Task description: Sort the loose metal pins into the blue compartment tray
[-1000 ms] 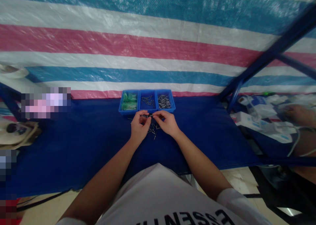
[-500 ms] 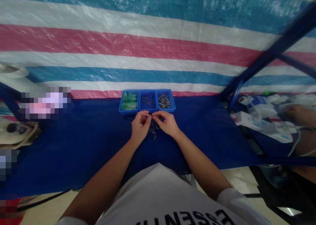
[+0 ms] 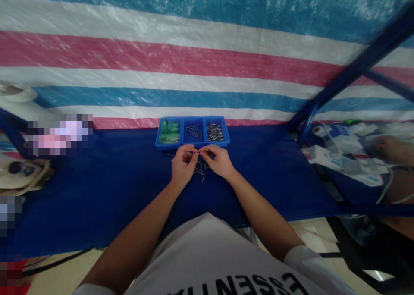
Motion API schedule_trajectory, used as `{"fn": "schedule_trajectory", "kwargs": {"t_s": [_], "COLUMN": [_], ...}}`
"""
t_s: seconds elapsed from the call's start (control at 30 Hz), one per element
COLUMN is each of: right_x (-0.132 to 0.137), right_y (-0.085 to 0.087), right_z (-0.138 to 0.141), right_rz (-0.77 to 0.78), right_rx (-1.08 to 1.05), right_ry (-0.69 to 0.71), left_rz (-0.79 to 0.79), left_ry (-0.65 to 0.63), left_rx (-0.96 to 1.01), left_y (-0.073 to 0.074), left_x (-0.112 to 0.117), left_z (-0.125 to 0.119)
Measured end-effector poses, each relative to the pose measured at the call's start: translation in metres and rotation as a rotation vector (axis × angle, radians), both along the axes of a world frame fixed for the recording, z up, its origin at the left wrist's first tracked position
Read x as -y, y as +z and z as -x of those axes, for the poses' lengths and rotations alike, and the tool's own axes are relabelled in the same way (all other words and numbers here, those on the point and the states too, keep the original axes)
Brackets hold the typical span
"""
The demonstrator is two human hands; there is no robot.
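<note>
Thin metal pin (image 3: 195,152) in two-handed pinch

L hand (image 3: 183,167) and R hand (image 3: 218,161) curled in, not spread, fingertips (image 3: 190,152) meeting at the pin just in front of blue 3-compt tray (image 3: 158,133). Pin v. small and partly hidden by fingers; can't tell exactly which fingers grip it. Loose metal pins (image 3: 201,169) lie in a small heap on blue mat (image 3: 97,200), between and just below both hands, some partly covered by them. Tray sits at mat's far edge, centre of frame: green items (image 3: 170,132) in L compt, metal pins (image 3: 194,132) in mid compt, more metal pins (image 3: 215,132) in R compt. Can't tell if fingers touch tray. Mat runs well past both hands to L and R. Striped tarp (image 3: 207,58) fills top of frame. Far R: co-worker's hand (image 3: 390,149), cut off by frame edge, near white boxes (image 3: 326,157). Far L: pixelated patches (image 3: 60,133), unreadable. Bottom: white T-shirt (image 3: 207,260), cut off.
</note>
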State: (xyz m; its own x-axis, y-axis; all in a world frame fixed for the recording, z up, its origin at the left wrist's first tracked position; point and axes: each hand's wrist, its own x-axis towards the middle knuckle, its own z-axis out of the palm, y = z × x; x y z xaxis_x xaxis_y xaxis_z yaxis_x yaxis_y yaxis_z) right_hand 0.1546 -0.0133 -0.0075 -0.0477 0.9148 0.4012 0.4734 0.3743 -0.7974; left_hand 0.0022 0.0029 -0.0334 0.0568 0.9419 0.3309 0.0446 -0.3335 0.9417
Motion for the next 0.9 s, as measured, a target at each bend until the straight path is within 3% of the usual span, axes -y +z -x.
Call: {"fn": "schedule_trajectory", "kwargs": {"t_s": [0.9], "right_x": [0.0004], "right_y": [-0.002], "right_z": [0.0009], "right_rz": [-0.008], "right_rx": [-0.014], "right_ry": [0.002], "left_rz": [-0.002], "left_ry": [0.015], "left_rx": [-0.029], "left_y": [0.0037], "left_x": [0.0009], "left_z": [-0.0009]}}
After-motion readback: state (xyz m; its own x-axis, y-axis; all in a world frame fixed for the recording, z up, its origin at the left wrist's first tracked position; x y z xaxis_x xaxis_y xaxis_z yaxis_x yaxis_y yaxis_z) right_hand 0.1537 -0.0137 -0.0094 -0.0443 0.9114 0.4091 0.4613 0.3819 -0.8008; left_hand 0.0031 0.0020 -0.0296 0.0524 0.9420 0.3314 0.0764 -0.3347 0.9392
